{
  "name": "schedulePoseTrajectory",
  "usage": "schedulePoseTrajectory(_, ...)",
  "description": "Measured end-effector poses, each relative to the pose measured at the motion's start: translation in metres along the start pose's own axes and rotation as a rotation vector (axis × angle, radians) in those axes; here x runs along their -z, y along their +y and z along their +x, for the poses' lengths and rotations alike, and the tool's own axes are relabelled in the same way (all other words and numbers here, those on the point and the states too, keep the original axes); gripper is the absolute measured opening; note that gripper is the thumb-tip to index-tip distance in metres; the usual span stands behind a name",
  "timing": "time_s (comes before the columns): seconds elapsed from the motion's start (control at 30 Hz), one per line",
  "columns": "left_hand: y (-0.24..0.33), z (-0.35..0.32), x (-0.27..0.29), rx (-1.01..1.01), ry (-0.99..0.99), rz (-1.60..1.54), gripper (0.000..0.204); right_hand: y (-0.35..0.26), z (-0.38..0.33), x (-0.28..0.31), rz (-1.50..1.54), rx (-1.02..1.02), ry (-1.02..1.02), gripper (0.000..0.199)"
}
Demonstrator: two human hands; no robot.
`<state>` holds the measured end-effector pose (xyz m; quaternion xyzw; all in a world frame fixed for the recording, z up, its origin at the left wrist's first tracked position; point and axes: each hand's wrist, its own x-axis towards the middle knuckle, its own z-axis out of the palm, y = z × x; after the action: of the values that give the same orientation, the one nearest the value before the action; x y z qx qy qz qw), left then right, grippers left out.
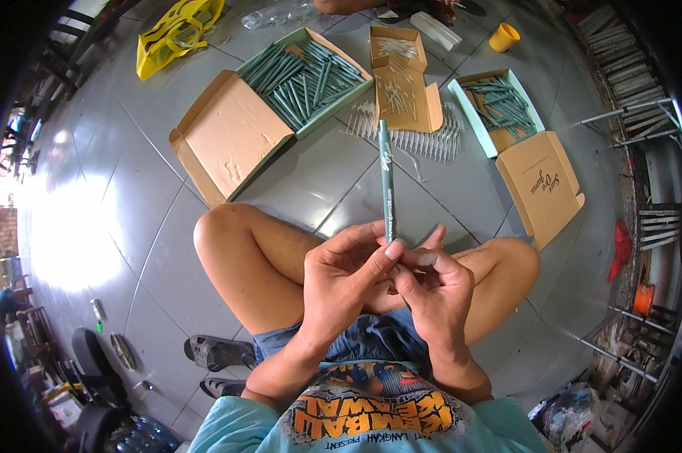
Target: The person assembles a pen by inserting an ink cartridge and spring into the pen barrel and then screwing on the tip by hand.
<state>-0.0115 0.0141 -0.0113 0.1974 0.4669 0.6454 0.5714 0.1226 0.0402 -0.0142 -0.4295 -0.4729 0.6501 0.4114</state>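
Note:
A slim dark-green pen with pale print stands nearly upright in front of me. My left hand pinches its lower end between thumb and fingers. Right beside it, my right hand has thumb and index finger pressed together just below the pen's base, with another finger sticking out; whatever lies in that pinch is hidden. Beyond the hands, a large open box holds many green pen-like pieces. To the right, a smaller open box holds more slender green pieces.
Between the boxes, an open brown carton carries small whitish sticks, with a clear plastic rack under it. Farther off are a yellow bag, a yellow cup and another person's limb. Sandals lie left of my crossed legs.

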Motion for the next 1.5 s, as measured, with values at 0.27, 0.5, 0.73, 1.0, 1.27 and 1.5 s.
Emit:
schedulePoseTrajectory(0.27, 0.003, 0.0, 0.005, 0.077, -0.017, -0.054, 0.023, -0.001, -0.005, 0.0, -0.067, 0.032, -0.037, 0.014)
schedulePoseTrajectory(0.5, 0.01, -0.001, 0.006, 0.067, -0.047, -0.033, 0.018, -0.011, 0.01, 0.022, -0.166, 0.171, -0.096, 0.01)
schedulePoseTrajectory(0.73, 0.004, -0.002, 0.012, 0.254, -0.194, -0.15, 0.018, -0.031, 0.043, 0.029, 0.208, -0.069, -0.315, 0.023)
schedulePoseTrajectory(1.0, 0.0, -0.008, 0.017, 0.297, -0.212, -0.179, 0.019, -0.036, 0.047, 0.024, 0.308, -0.299, -0.418, 0.028)
schedulePoseTrajectory(1.27, -0.005, -0.015, 0.021, 0.392, -0.283, -0.261, 0.021, -0.028, 0.046, 0.036, 0.421, -0.425, -0.506, 0.02)
schedulePoseTrajectory(1.5, -0.001, -0.017, 0.021, 0.455, -0.235, -0.254, 0.02, -0.024, 0.046, 0.041, 0.506, -0.457, -0.56, 0.03)
